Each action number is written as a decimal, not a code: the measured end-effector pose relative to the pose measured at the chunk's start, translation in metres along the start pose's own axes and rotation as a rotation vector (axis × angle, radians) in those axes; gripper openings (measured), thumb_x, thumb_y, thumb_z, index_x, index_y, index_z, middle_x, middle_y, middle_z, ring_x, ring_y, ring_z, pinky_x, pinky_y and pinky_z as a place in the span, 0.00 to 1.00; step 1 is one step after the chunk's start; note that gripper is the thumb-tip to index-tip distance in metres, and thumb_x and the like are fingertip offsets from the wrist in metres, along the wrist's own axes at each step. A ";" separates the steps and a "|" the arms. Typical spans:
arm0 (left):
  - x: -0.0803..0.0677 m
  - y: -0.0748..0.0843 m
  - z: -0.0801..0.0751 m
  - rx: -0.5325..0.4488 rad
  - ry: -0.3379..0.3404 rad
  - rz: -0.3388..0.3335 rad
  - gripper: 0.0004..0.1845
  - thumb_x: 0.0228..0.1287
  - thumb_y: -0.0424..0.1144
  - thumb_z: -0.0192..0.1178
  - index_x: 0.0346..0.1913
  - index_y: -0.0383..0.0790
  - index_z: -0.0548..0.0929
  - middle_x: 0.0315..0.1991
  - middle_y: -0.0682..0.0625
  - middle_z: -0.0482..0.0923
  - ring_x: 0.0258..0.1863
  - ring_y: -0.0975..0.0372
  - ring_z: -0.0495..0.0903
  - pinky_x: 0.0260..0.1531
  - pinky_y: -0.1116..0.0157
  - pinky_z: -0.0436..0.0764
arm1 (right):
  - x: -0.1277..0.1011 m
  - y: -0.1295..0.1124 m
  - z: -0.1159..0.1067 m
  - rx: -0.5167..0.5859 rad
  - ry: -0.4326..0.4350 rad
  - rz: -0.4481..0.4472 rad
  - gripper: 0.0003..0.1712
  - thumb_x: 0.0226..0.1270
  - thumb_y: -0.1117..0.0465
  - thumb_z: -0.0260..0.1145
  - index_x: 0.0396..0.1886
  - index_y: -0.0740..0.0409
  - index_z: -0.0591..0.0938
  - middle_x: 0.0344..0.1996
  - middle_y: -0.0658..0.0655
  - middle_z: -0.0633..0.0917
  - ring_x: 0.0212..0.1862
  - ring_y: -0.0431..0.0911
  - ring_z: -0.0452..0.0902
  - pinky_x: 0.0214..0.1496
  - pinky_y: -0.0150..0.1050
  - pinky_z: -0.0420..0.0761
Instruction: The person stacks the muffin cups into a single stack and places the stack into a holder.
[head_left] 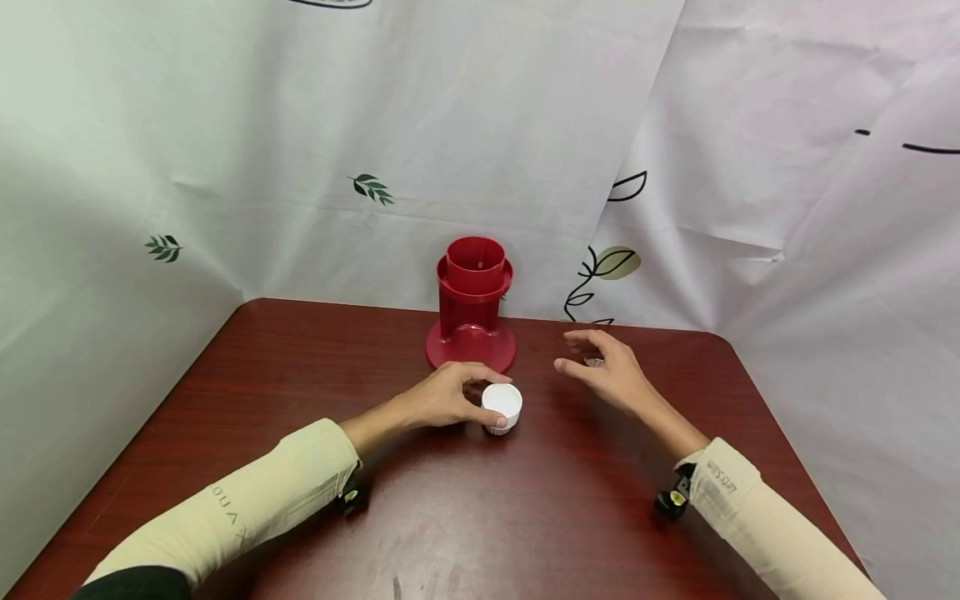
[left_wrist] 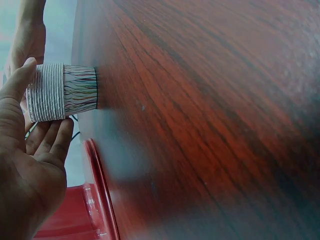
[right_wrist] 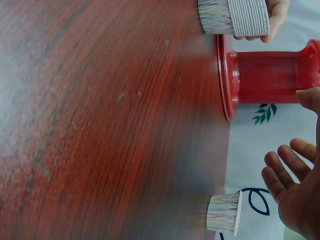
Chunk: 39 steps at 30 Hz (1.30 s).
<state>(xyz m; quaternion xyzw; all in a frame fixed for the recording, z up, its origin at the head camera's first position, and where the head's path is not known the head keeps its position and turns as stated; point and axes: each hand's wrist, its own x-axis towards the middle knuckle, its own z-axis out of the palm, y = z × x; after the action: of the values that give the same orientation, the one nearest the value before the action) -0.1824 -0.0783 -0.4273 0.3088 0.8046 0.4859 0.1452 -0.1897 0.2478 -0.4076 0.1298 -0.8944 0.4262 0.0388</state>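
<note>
My left hand (head_left: 450,396) grips a stack of nested paper cups (head_left: 502,402), fingers on the far side and thumb on the near side. The left wrist view shows the stack (left_wrist: 62,92) with many close white rims and wavy coloured lines on its lowest cup, whose base is right at the tabletop. My right hand (head_left: 611,371) is held over the table to the right, fingers spread from the thumb, nothing between them. A single paper cup (right_wrist: 223,214) with the same wavy pattern stands near it; in the head view the hand mostly hides this cup (head_left: 594,362).
Behind the stack stands a red plastic holder (head_left: 471,312) with a round base and a wide open tube top. The dark red wooden table (head_left: 480,517) has rounded far corners. White cloth (head_left: 405,125) with leaf prints hangs around its back and sides.
</note>
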 end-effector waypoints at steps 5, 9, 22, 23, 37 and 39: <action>0.001 0.003 -0.001 0.013 0.000 -0.021 0.30 0.61 0.43 0.87 0.67 0.45 0.92 0.58 0.52 0.93 0.51 0.63 0.90 0.61 0.53 0.92 | 0.003 0.005 -0.003 0.010 0.021 0.017 0.31 0.72 0.49 0.81 0.70 0.56 0.86 0.67 0.67 0.89 0.68 0.62 0.87 0.73 0.64 0.85; 0.003 0.007 -0.002 0.030 -0.009 -0.052 0.31 0.60 0.43 0.88 0.66 0.45 0.92 0.58 0.52 0.94 0.51 0.62 0.91 0.58 0.57 0.92 | 0.003 0.008 -0.006 -0.002 0.030 0.032 0.32 0.73 0.48 0.80 0.71 0.56 0.85 0.70 0.65 0.87 0.69 0.64 0.87 0.74 0.61 0.86; 0.005 0.015 -0.005 0.063 -0.011 -0.104 0.30 0.56 0.44 0.90 0.63 0.46 0.94 0.54 0.54 0.96 0.46 0.65 0.90 0.49 0.67 0.88 | 0.007 0.018 -0.011 -0.129 0.060 0.059 0.36 0.77 0.45 0.76 0.76 0.59 0.82 0.70 0.66 0.86 0.71 0.65 0.83 0.76 0.64 0.81; 0.005 0.016 -0.005 0.069 -0.010 -0.102 0.30 0.56 0.44 0.90 0.63 0.45 0.94 0.54 0.54 0.96 0.45 0.66 0.90 0.49 0.67 0.88 | 0.008 0.019 -0.012 -0.131 0.065 0.060 0.36 0.77 0.46 0.76 0.76 0.60 0.82 0.69 0.67 0.87 0.71 0.66 0.83 0.76 0.65 0.81; 0.004 0.017 -0.003 0.043 0.002 -0.100 0.30 0.55 0.43 0.90 0.62 0.44 0.94 0.54 0.53 0.96 0.47 0.65 0.90 0.50 0.68 0.88 | 0.017 0.033 -0.020 -0.195 0.119 0.101 0.37 0.73 0.53 0.79 0.76 0.64 0.82 0.66 0.70 0.89 0.63 0.64 0.88 0.65 0.56 0.84; 0.004 0.016 -0.002 0.044 0.003 -0.101 0.30 0.55 0.43 0.90 0.63 0.44 0.94 0.54 0.53 0.96 0.47 0.65 0.90 0.50 0.67 0.87 | 0.017 0.036 -0.021 -0.199 0.111 0.118 0.39 0.71 0.52 0.80 0.76 0.65 0.81 0.67 0.70 0.88 0.64 0.63 0.89 0.64 0.55 0.84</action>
<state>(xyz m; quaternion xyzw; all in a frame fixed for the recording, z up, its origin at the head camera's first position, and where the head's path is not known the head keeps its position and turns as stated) -0.1810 -0.0720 -0.4118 0.2704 0.8300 0.4604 0.1616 -0.2168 0.2817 -0.4181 0.0488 -0.9349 0.3433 0.0760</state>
